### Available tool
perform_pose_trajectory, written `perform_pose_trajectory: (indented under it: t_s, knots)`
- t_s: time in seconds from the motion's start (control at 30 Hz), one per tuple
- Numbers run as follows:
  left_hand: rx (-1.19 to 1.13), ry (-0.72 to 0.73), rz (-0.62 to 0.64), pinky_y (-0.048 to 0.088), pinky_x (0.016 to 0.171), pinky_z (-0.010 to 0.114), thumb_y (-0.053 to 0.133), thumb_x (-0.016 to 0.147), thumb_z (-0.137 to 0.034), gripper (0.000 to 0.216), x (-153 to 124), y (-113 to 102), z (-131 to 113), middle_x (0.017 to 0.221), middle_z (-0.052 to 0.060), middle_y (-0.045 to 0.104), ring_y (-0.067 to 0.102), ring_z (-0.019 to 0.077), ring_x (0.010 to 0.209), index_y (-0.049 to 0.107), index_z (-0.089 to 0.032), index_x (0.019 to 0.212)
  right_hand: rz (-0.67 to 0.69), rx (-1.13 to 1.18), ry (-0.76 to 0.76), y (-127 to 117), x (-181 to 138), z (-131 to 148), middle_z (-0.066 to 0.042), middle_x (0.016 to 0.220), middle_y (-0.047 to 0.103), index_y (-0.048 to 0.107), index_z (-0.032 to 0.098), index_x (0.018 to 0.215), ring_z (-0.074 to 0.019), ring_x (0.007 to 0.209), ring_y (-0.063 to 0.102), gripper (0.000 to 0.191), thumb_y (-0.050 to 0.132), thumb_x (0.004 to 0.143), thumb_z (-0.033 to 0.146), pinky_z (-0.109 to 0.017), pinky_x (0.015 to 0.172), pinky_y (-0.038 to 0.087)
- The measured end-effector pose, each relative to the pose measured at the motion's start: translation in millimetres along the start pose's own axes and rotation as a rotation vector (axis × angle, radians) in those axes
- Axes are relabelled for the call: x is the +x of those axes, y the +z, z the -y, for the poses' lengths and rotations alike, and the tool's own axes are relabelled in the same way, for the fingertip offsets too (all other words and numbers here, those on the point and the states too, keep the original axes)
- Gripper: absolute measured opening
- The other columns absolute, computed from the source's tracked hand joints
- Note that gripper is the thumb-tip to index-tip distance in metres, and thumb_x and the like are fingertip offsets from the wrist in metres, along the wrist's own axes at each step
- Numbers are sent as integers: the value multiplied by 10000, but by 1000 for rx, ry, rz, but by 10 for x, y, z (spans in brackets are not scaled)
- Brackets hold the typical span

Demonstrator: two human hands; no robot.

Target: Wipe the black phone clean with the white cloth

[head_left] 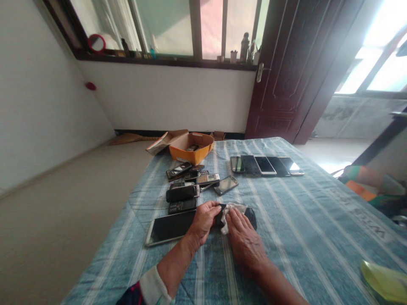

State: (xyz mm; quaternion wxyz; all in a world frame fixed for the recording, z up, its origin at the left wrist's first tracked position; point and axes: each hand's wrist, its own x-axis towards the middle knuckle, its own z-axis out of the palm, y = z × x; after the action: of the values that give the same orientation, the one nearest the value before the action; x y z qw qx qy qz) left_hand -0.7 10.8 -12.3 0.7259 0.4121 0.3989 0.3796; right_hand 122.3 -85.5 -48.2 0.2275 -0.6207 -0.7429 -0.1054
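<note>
A black phone (251,217) lies sideways on the blue striped cloth between my hands. My left hand (204,220) pinches its left end between thumb and fingers. Under my right hand (244,239) is a crumpled white tissue (234,206), pressed flat onto the phone's face by the fingers. Just left of my left hand rests a large white-framed tablet (170,227), partly covered by that hand. Beyond it is a pile of old phones, among them a keypad phone (182,206) and a dark slider phone (182,193). A grey touchscreen phone (226,185) lies apart, to their right.
An open orange cardboard box (191,155) with phones inside stands at the far edge of the bed-like surface (286,237). Several phones (265,165) lie in a row at the back right. A yellow-green packet (384,280) is at the near right.
</note>
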Motion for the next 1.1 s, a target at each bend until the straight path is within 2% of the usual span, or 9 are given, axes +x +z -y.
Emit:
perform_pose_trajectory:
  t_s: [0.13,0.23,0.4,0.57,0.7,0.87,0.97,1.1]
  knots:
    - [-3,-4,-18,486,568,234,751,623,-243,258,2,-1,-12,674,22,682,620,133,582,628,-130,820,-25,-15,135,3,-157,-254,-156,1416,448,487,92,1330,-248,1345,356,494,363,854,50,-415,1064,381]
    - [-3,1,-23,474,565,223,757,617,-253,266,-2,-2,-15,669,12,676,608,124,579,639,-134,823,-50,-22,208,36,-201,-318,-175,1419,438,487,80,1325,-265,1345,355,449,379,894,138,-431,1053,390]
    - [0,12,-16,465,561,229,768,627,-314,279,-5,8,-17,658,5,660,608,133,586,643,-140,805,-13,-29,138,76,-47,-46,-173,1434,419,476,83,1338,-305,1359,319,474,448,874,170,-478,1066,352]
    - [9,33,0,448,550,204,758,638,-332,266,-5,-3,-34,654,8,648,599,120,595,646,-136,778,7,6,27,97,228,227,-174,1437,414,425,79,1378,-290,1361,317,516,486,871,156,-447,1076,343]
    - [-2,16,15,435,511,206,739,664,-354,268,-4,-20,-21,629,1,638,577,109,533,632,-140,783,-13,3,14,90,147,117,-179,1425,428,437,85,1366,-280,1366,308,515,484,854,111,-448,1074,347]
    - [-9,6,2,466,556,232,763,651,-338,280,8,-14,0,681,19,669,610,131,586,632,-136,795,-82,-44,193,111,-94,-144,-224,1404,434,474,57,1320,-323,1340,346,485,507,861,210,-488,1050,365]
    - [-7,10,8,473,578,239,771,638,-323,293,6,-1,-8,690,24,676,615,136,603,632,-134,813,-83,-60,207,146,-64,-97,-227,1395,445,489,59,1308,-332,1331,358,475,509,855,201,-492,1046,364]
    - [11,23,30,464,584,237,768,645,-305,300,0,-8,-14,703,32,675,611,138,619,631,-127,843,-59,-45,99,179,114,108,-186,1404,453,483,79,1326,-308,1332,365,484,480,843,115,-467,1057,359]
